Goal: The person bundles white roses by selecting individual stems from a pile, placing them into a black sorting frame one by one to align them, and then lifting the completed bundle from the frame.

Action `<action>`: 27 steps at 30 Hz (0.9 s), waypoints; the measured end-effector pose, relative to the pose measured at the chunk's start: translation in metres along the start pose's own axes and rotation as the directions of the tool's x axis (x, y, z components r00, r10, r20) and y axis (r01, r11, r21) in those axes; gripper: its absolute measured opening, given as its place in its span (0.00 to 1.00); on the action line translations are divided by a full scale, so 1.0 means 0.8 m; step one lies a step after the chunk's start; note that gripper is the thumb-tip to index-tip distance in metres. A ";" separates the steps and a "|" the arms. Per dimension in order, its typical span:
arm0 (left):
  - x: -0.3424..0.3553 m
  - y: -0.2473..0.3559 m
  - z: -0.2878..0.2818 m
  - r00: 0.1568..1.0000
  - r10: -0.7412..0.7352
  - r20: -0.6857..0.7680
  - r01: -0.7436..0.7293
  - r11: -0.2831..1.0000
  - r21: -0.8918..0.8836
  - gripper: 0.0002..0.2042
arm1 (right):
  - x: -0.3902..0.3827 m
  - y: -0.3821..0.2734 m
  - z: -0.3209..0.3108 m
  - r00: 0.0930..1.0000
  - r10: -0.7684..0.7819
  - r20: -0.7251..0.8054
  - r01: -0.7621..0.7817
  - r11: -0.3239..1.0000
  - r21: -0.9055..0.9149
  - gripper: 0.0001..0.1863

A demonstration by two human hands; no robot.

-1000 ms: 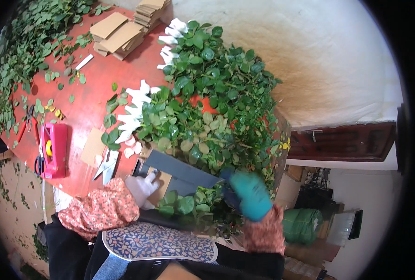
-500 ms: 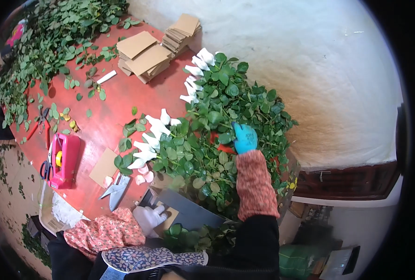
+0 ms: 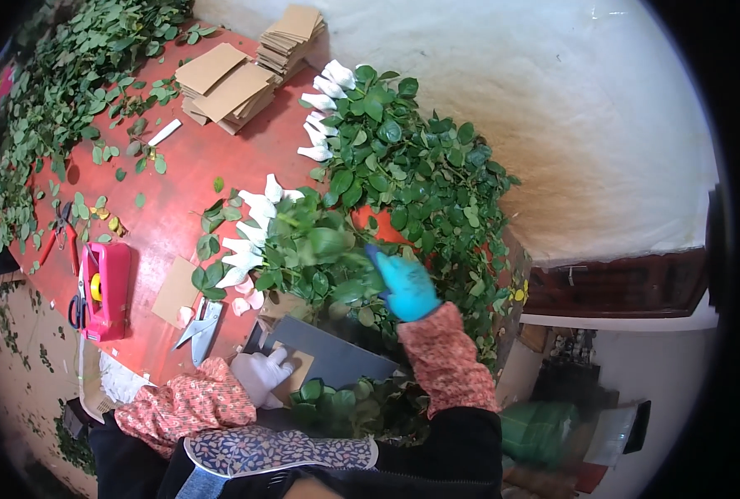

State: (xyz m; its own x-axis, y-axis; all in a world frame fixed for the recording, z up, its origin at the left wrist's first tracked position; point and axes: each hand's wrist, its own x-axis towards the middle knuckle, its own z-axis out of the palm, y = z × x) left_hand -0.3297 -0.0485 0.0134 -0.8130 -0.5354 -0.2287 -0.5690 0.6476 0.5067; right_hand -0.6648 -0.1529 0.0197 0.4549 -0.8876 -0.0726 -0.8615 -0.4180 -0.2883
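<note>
My right hand [image 3: 408, 287], in a blue glove, is closed on a leafy rose stem [image 3: 333, 243] in the nearer bunch; the leaves there are smeared by motion. White-sleeved flower heads [image 3: 241, 254] line that bunch's left end. Beyond it lies a second leafy bunch [image 3: 420, 158], also with white-sleeved heads [image 3: 318, 125]. My left hand [image 3: 261, 376], in a pale glove, has its fingers curled at the edge of a brown cardboard piece [image 3: 297, 368]. That piece lies against a dark grey box-like holder [image 3: 337, 349] near my body.
Grey shears [image 3: 205, 333] and pink petals [image 3: 249, 295] lie on the red table [image 3: 154, 249]. Left are a pink tape dispenser [image 3: 114, 291], scissors [image 3: 76, 309] and red-handled pliers [image 3: 62, 233]. Cardboard stacks [image 3: 229, 87] and heaped leaves [image 3: 87, 83] sit farther back; a white wall [image 3: 553, 125] stands right.
My right hand has moved left and nearer to me, and leaves beside it are shifting. A red patch between the bunches shows more. The whole view has shifted slightly; my left hand stays by the cardboard.
</note>
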 end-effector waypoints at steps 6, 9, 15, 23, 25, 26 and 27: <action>0.000 0.002 0.001 0.999 -0.002 -0.045 0.004 0.999 0.037 0.36 | -0.136 0.024 -0.203 0.774 0.438 -0.457 -0.541 0.832 -0.120 0.19; -0.005 -0.004 -0.011 0.999 0.006 -0.045 -0.007 1.000 -0.023 0.25 | -0.286 0.034 -0.254 0.627 0.379 -0.681 -0.674 0.702 -0.230 0.21; -0.001 0.002 0.005 0.997 0.014 -0.074 -0.012 1.000 0.027 0.18 | -0.521 0.095 -0.264 0.472 0.766 -0.437 -0.855 0.277 -0.439 0.15; 0.004 0.001 0.000 1.000 0.015 0.010 -0.015 1.000 -0.009 0.36 | -0.073 0.154 -0.084 0.883 0.272 -0.382 -0.281 0.959 0.034 0.17; 0.001 0.000 0.002 1.000 0.006 -0.014 -0.006 1.000 0.002 0.35 | 0.066 0.151 -0.036 0.908 0.159 -0.389 -0.176 0.984 -0.007 0.16; 0.003 0.001 0.004 0.999 0.035 -0.034 -0.036 0.999 -0.025 0.35 | 0.108 0.181 -0.014 0.911 0.341 -0.231 -0.312 0.937 0.155 0.17; 0.002 -0.002 0.007 0.998 0.036 -0.043 -0.039 0.998 -0.054 0.36 | 0.140 0.188 0.008 0.905 0.398 -0.150 -0.380 0.915 0.132 0.19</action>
State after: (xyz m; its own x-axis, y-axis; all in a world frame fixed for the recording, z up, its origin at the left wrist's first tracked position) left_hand -0.3307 -0.0469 0.0076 -0.8271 -0.5345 -0.1738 -0.5297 0.6379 0.5590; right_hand -0.7417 -0.3138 -0.0377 0.0351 -0.9987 -0.0368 -0.9318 -0.0194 -0.3624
